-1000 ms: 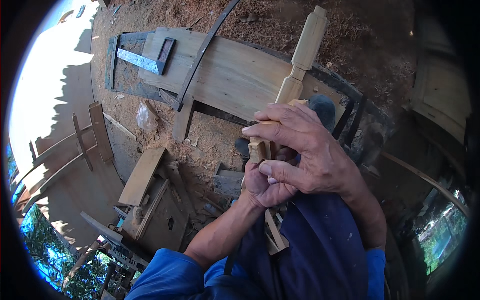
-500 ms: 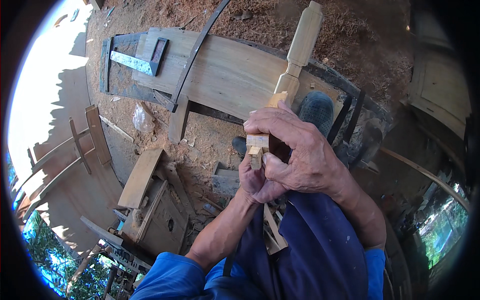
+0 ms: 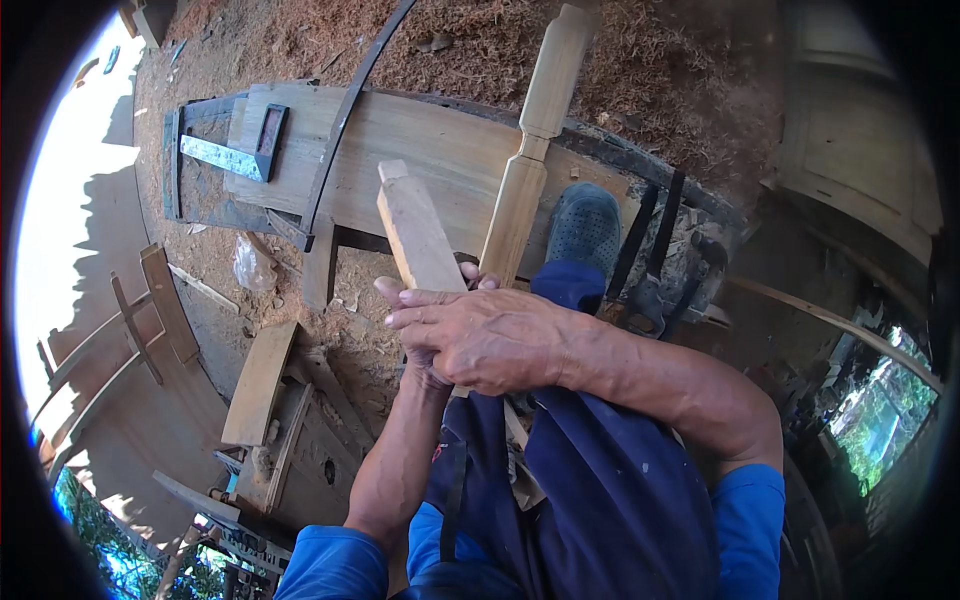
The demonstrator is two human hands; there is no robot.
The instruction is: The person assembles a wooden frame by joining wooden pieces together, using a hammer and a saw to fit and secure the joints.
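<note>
Held: a squared, pale-wood block with a narrow stubbed end [image 3: 424,240], in front of the body at the near side of the desk. Long axis runs from the fingers away and slightly left, stub outermost. Near end hidden under the hands.

Left hand [image 3: 425,345]: below the block, cupping; fingers curled about it, tips showing on its right side. Right hand [image 3: 492,338]: laid across the top near the low end, fingers bent together over it and pointing left. Thumb out of sight, so firmness of that grip cannot be told. Both hands equally near.

To the right: a long, shaped pale-wood leg [image 3: 533,150], reaching across the desk [image 3: 200,120], axis leaning right, so the two pieces spread in a V. Its lower end passes close behind the left fingertips; contact unclear. Just right of it, a dark perforated rubber clog [image 3: 583,228] crowds that side.

Beyond, left: flat pale board [image 3: 420,135], dark curved strip [image 3: 345,117] over it, metal-bladed try square with dark stock [image 3: 228,161]. Space beyond the stub holds only board surface.
</note>
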